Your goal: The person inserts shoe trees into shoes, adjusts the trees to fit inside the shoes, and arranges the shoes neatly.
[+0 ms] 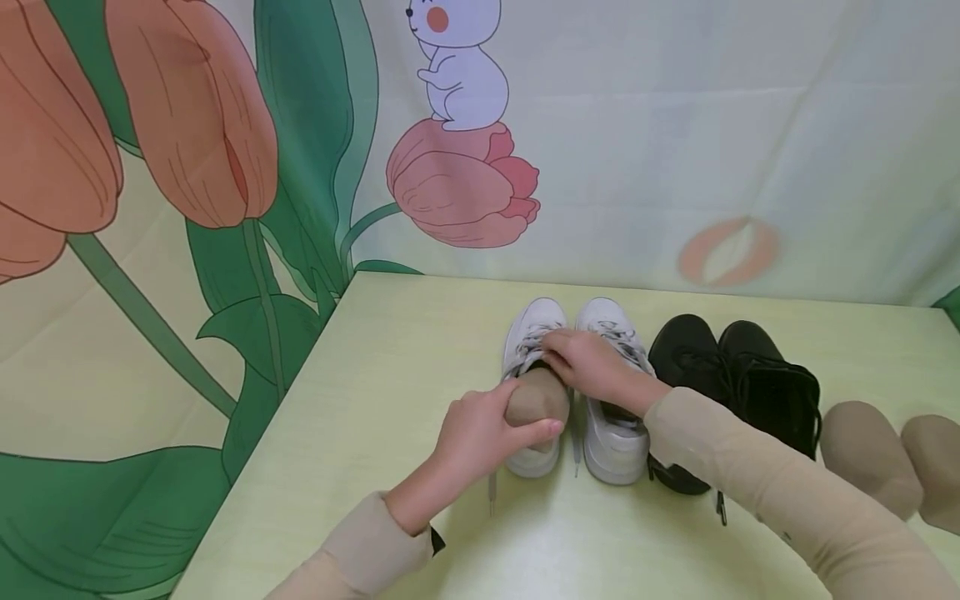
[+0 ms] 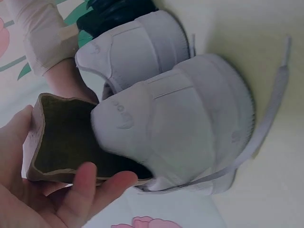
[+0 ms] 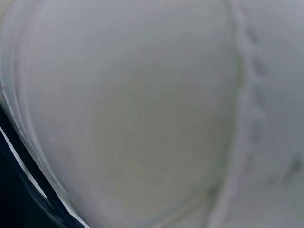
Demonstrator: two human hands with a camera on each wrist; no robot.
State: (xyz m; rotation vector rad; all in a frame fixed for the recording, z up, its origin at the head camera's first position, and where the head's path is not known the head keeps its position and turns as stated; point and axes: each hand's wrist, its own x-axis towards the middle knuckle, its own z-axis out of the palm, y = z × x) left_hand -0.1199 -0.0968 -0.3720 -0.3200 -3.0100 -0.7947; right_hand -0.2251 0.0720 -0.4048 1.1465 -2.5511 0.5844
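While both hands work at one shoe, these notes hold for this moment only.

Step in hand: fitting the brown shoe insert [image 1: 536,398] into the left white sneaker [image 1: 531,333]; its front end looks to be inside the opening already, its rounded heel end sticks out toward the person.

Left hand [image 1: 480,433]: fingers and thumb curled round the insert's exposed end; the left wrist view shows the insert hollow, its open rim against the sneaker's heel.

Right hand [image 1: 592,367]: reaches across from the right, fingers bent over the sneaker's tongue and laces at the opening; whether it pinches or only presses, I cannot tell.

Right wrist view: only blurred white upper, too close to read.

Next move, as I judge: push forward and down while the opening is kept wide.

Beside the right hand: right white sneaker [image 1: 611,392], touching its mate; then black shoes [image 1: 738,379].

Beyond the right forearm: two more inserts [image 1: 870,458].
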